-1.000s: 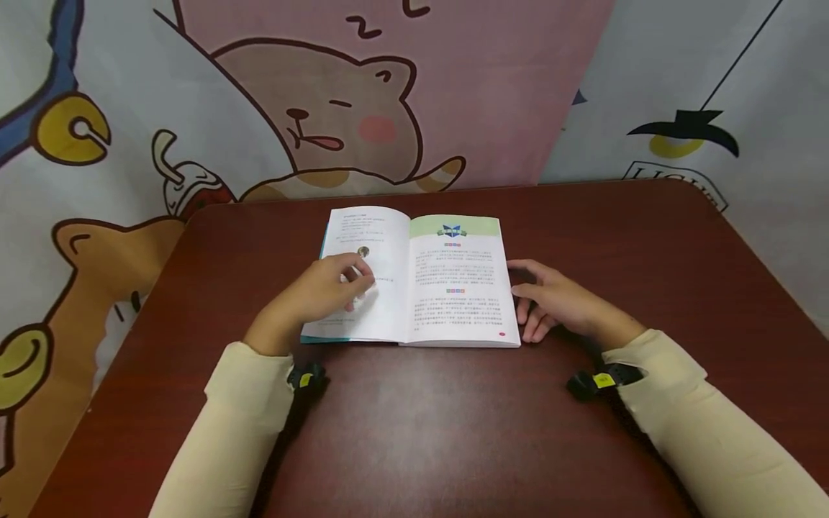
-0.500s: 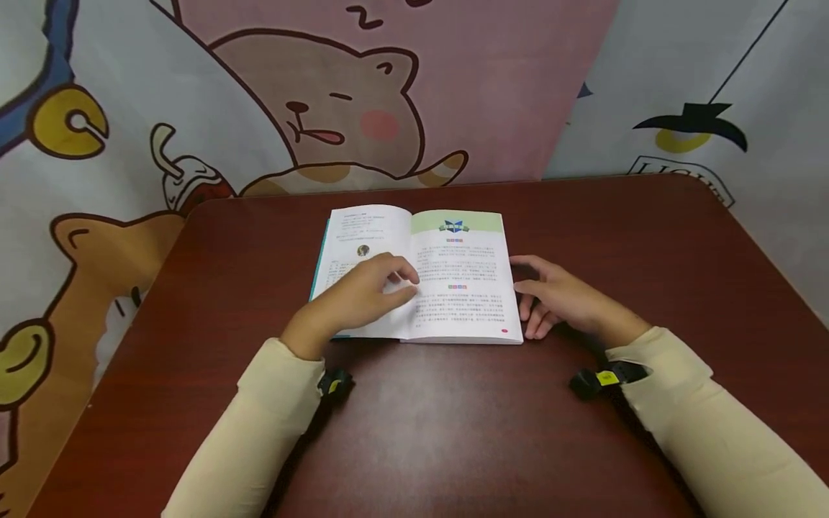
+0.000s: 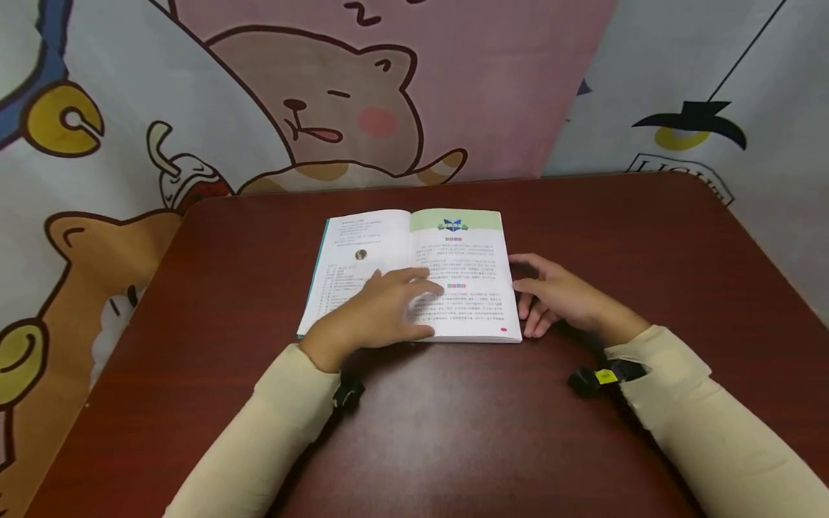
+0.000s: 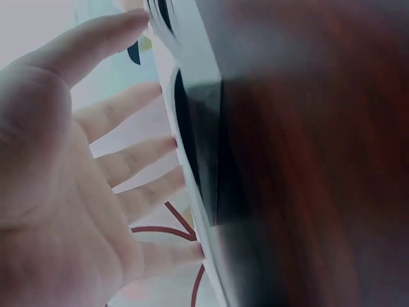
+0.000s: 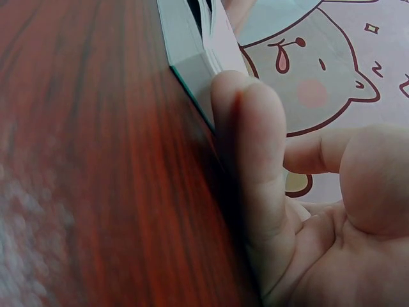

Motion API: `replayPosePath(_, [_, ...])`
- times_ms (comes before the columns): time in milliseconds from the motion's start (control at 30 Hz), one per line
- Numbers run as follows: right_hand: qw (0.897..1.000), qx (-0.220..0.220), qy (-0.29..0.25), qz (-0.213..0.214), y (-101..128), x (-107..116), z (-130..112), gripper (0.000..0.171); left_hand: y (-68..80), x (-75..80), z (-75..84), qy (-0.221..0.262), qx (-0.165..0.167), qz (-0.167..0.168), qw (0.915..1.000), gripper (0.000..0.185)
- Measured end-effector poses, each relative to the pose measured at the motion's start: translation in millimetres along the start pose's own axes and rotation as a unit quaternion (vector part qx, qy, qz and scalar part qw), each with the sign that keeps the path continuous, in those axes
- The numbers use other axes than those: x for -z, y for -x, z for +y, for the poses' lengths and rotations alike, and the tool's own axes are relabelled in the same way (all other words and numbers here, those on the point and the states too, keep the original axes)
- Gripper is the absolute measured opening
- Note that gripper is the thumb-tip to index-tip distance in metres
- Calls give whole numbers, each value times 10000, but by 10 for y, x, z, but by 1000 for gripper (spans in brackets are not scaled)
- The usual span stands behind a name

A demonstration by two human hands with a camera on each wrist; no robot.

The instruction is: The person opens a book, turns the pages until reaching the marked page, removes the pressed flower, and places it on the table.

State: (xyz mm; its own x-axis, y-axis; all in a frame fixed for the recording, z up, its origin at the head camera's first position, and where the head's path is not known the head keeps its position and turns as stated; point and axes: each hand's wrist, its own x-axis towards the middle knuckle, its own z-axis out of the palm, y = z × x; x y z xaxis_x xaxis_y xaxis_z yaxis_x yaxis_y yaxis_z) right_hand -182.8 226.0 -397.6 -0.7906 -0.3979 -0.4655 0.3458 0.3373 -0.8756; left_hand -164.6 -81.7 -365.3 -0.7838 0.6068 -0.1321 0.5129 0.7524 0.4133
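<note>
An open book with printed text and a green header lies flat on the dark red table. My left hand lies palm down across the book's middle fold, fingers straight and spread over the lower pages. In the left wrist view the left hand shows straight, spread fingers beside the book. My right hand rests on the table, fingers loosely extended against the book's right edge. The right wrist view shows the right hand touching the book's page block.
A cartoon-printed cloth backdrop hangs right behind the table's far edge. Black wrist devices sit on both cream sleeves. The table's rounded corners lie at the far left and far right.
My left hand has slid rightward from the left page to the middle fold and onto the right page. The right hand stayed at the book's right edge.
</note>
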Motion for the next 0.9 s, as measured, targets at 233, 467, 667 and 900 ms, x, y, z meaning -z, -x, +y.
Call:
replayPosePath(233, [10000,20,-1,54,-3,2,-1,61,21,-40,79,-256,107,-81,9996,72])
replayPosePath(467, [10000,31,21,6,-2,3,-2,62,35,-54,84,-402,118,-110,9991,64])
replayPosePath(667, [10000,34,8,6,-17,5,12,61,49,-57,76,-461,50,-146,9988,60])
replayPosePath(900, [10000,-5,12,6,-17,4,15,62,60,-60,55,-468,-18,-231,9986,58])
